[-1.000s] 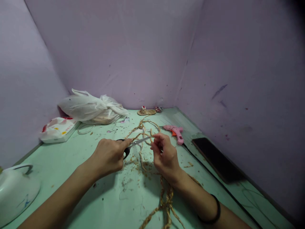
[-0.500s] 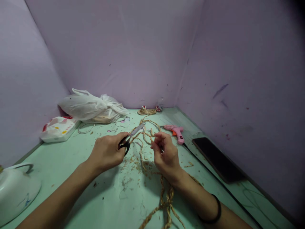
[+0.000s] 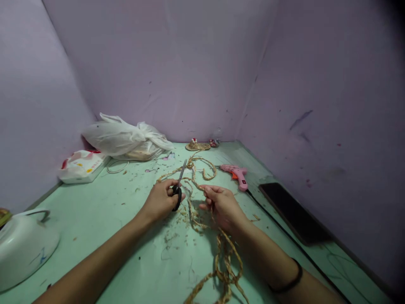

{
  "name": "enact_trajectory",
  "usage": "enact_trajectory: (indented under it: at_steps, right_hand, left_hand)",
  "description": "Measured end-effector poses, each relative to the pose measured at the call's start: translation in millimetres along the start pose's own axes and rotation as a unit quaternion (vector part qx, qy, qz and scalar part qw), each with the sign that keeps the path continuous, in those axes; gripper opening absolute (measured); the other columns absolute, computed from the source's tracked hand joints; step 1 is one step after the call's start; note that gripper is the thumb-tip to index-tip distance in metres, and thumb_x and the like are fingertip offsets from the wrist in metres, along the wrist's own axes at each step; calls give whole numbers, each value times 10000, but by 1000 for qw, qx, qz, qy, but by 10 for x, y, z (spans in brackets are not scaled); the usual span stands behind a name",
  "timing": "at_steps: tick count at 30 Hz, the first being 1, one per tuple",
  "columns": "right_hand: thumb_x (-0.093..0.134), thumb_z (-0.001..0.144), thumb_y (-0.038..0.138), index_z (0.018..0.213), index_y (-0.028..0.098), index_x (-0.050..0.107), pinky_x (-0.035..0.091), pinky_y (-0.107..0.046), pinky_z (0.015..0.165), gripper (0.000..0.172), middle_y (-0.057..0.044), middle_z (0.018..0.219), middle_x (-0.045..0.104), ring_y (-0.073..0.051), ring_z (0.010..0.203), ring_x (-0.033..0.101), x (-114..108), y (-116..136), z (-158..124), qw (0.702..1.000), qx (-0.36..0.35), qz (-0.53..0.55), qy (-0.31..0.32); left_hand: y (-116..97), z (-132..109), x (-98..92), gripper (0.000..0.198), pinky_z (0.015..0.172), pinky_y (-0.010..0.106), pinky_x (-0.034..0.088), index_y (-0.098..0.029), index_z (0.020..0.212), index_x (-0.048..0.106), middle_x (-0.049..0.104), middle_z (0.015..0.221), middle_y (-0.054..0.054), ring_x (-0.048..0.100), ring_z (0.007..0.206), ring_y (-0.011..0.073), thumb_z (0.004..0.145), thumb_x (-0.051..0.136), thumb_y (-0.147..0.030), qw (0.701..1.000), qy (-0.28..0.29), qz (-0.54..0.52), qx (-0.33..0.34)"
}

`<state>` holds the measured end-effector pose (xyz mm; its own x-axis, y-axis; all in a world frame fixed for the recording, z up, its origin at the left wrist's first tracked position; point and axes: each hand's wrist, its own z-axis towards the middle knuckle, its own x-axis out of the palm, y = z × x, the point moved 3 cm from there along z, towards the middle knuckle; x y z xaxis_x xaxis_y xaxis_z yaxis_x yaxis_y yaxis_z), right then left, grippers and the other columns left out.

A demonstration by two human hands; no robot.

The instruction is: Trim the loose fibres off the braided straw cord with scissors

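My left hand (image 3: pixel 162 198) is closed round the black handles of a pair of scissors (image 3: pixel 177 195), whose narrow blades point up and away over the table. Between thumb and fingers my right hand (image 3: pixel 223 205) pinches a braided straw rope (image 3: pixel 193 174). From there the rope runs forward to a knotted bunch with loose ends. More of it hangs in a tangle (image 3: pixel 226 274) below my right wrist, at the near edge of the view. The scissor blades look close to the rope, but I cannot tell whether they touch it.
A pink glue gun (image 3: pixel 236 174) with a black cord lies at right, beside a dark phone (image 3: pixel 294 213). Far left are a white plastic bag (image 3: pixel 126 137) and a tissue packet (image 3: pixel 82 166). A woven sole-shaped piece (image 3: pixel 198 146) lies at the back. Straw scraps litter the middle.
My left hand has moved right and turned the scissors more upright. My right hand has shifted slightly, still pinching the rope. The view has shifted a little.
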<state>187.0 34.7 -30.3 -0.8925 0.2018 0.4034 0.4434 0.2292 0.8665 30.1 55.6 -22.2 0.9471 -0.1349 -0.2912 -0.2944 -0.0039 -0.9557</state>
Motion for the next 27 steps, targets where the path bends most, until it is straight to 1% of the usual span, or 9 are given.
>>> enact_trajectory:
  at_steps: [3, 5, 9, 12, 14, 17, 22, 25, 27]
  right_hand:
    - [522, 716, 72, 709, 99, 603, 495, -197, 450, 86, 51, 514, 423, -25, 376, 319, 14, -58, -6, 995, 79, 37, 47]
    - [492, 727, 53, 718, 99, 596, 468, -160, 426, 114, 47, 524, 431, -15, 366, 312, 46, -102, -38, 986, 127, 50, 100]
    - [503, 736, 90, 746, 108, 578, 424, -151, 374, 78, 44, 530, 462, -22, 357, 320, 141, -172, -152, 964, 168, 5, 205]
    - [542, 732, 156, 760, 127, 561, 407, -165, 356, 45, 45, 529, 488, -31, 350, 333, 189, -198, -227, 959, 155, -58, 229]
    - [573, 726, 227, 765, 137, 557, 299, -132, 299, 99, 43, 539, 502, -27, 341, 321, 204, -202, -250, 959, 138, -86, 232]
    - [605, 710, 339, 759, 138, 566, 124, -133, 278, 210, 36, 557, 529, -12, 327, 275, 201, -199, -251, 959, 105, -118, 235]
    - [606, 710, 364, 759, 116, 604, 163, -152, 324, 253, 27, 533, 557, -6, 329, 303, 213, -179, -270, 957, 19, -124, 263]
    - [615, 699, 367, 757, 121, 603, 185, -153, 319, 253, 26, 544, 558, -15, 337, 347, 223, -164, -284, 961, 10, -111, 251]
    - [626, 689, 354, 793, 126, 605, 185, -151, 304, 252, 43, 541, 534, -12, 328, 322, 215, -138, -265, 969, 12, -88, 232]
  left_hand:
    - [54, 5, 31, 356, 369, 183, 337, -147, 869, 513, 546, 501, -36, 513, 400, 108, 553, 648, -239, 996, -14, -75, -52]
    - [78, 2, 43, 364, 352, 167, 305, -151, 875, 494, 604, 583, 4, 530, 412, 107, 553, 646, -225, 986, -29, -140, -88]
    - [117, 3, 65, 410, 357, 153, 291, -167, 895, 465, 636, 661, 23, 552, 447, 100, 539, 662, -206, 959, -41, -252, -119]
    - [114, -1, 48, 448, 354, 148, 277, -171, 895, 467, 567, 528, -46, 497, 397, 76, 497, 672, -156, 950, -73, -285, -105]
    - [78, -12, 18, 449, 359, 151, 288, -163, 867, 480, 517, 464, -74, 466, 379, 67, 469, 687, -144, 955, -100, -266, -79]
    - [-4, -34, -10, 487, 381, 165, 323, -149, 858, 488, 534, 481, -70, 469, 399, 69, 428, 716, -158, 965, -112, -233, -46]
    - [-94, -50, 29, 467, 429, 188, 377, -135, 849, 495, 516, 471, -75, 461, 410, 67, 440, 710, -203, 976, -106, -193, -3]
    - [-85, -27, 36, 414, 430, 200, 392, -139, 856, 484, 481, 466, -81, 464, 407, 76, 505, 675, -244, 982, -83, -166, 16]
    - [-79, -12, -24, 380, 433, 209, 397, -138, 883, 488, 482, 479, -70, 472, 412, 86, 568, 640, -287, 992, -65, -107, 34]
